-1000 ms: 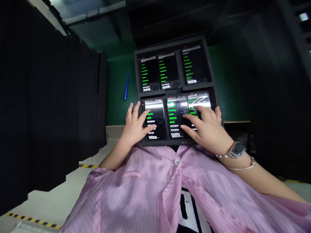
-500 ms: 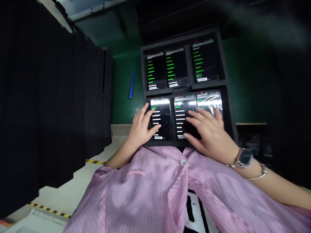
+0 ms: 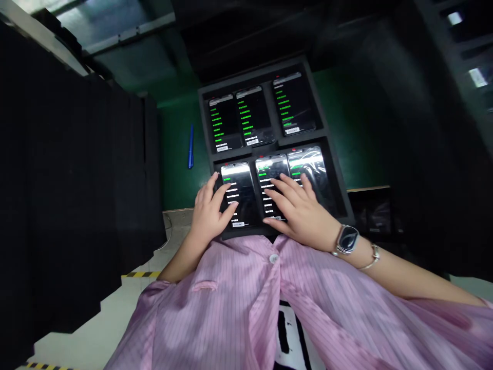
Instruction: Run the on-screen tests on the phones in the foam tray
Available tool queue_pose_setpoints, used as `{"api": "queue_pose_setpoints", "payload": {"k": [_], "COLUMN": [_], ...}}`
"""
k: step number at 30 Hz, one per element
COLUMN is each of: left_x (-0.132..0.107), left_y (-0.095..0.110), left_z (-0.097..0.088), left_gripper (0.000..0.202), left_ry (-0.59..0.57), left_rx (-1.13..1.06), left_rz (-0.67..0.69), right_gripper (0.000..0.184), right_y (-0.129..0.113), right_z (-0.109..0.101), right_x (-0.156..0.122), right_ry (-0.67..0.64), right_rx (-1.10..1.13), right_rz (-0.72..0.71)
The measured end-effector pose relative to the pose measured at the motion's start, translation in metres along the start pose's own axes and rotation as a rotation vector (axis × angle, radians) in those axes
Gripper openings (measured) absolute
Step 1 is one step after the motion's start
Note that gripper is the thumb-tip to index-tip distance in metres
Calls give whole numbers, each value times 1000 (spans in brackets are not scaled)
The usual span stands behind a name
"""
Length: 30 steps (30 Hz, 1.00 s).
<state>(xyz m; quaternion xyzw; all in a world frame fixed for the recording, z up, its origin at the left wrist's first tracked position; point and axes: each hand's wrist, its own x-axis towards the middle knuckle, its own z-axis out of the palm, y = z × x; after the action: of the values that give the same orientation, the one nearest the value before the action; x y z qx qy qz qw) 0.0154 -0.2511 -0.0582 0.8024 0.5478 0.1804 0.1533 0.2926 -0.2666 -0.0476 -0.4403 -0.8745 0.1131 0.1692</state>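
Note:
A black foam tray (image 3: 265,145) holds several lit smartphones in two rows of compartments. My left hand (image 3: 211,208) lies with fingers spread over the left edge of the front-left smartphone (image 3: 244,198). Over the front-middle smartphone (image 3: 271,163) rests my right hand (image 3: 298,208), its fingers apart, partly covering the screen. The front-right smartphone (image 3: 314,159) sits close beside it, under a shiny film that catches light. In the back row are a left smartphone (image 3: 227,123), a middle smartphone (image 3: 256,115) and a right smartphone (image 3: 295,105), all showing green text lists.
A blue pen (image 3: 191,147) lies on the green table surface (image 3: 175,180) left of the tray. A tall stack of black trays (image 3: 88,180) stands at the far left. Dark shelving (image 3: 458,56) is at the right.
The view has turned, so tray, pen and hands appear further left. My right hand has shifted slightly left relative to the phones, uncovering more of the front-right phone; my left hand stays at its phone.

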Motion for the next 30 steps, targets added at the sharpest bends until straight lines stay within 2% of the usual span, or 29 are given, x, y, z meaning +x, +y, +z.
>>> {"api": "queue_pose_setpoints", "payload": {"k": [5, 7, 9, 13, 16, 19, 22, 24, 26, 30], "left_x": [-2, 5, 22, 71, 92, 88, 73, 65, 62, 73], "left_y": [-2, -1, 2, 12, 17, 16, 8, 3, 0, 0], "left_z": [-1, -3, -7, -15, -18, -12, 0, 7, 11, 10], "left_gripper": [58, 61, 60, 53, 51, 51, 53, 53, 53, 56], "left_ry": [21, 47, 79, 141, 171, 185, 198, 191, 182, 148], "left_rx": [-53, -60, -58, -29, -1, 9, 11, 4, -6, 2], "left_rz": [6, 8, 30, 130, 177, 157, 92, 80, 95, 112], "right_gripper": [58, 59, 54, 45, 46, 69, 85, 91, 94, 87], "right_y": [19, 28, 37, 52, 55, 56, 60, 65, 68, 66], "right_z": [-17, -24, -34, -58, -60, -38, -9, -2, -11, -52], "right_x": [-30, -31, -19, 31, 58, 62, 52, 45, 40, 36], "right_ry": [90, 101, 153, 319, 328, 264, 173, 144, 170, 266], "right_rx": [-25, -9, 31, 54, 58, 37, -3, 4, 32, 74], "right_rz": [112, 126, 126, 163, 131, 83, 123, 153, 169, 175]}}
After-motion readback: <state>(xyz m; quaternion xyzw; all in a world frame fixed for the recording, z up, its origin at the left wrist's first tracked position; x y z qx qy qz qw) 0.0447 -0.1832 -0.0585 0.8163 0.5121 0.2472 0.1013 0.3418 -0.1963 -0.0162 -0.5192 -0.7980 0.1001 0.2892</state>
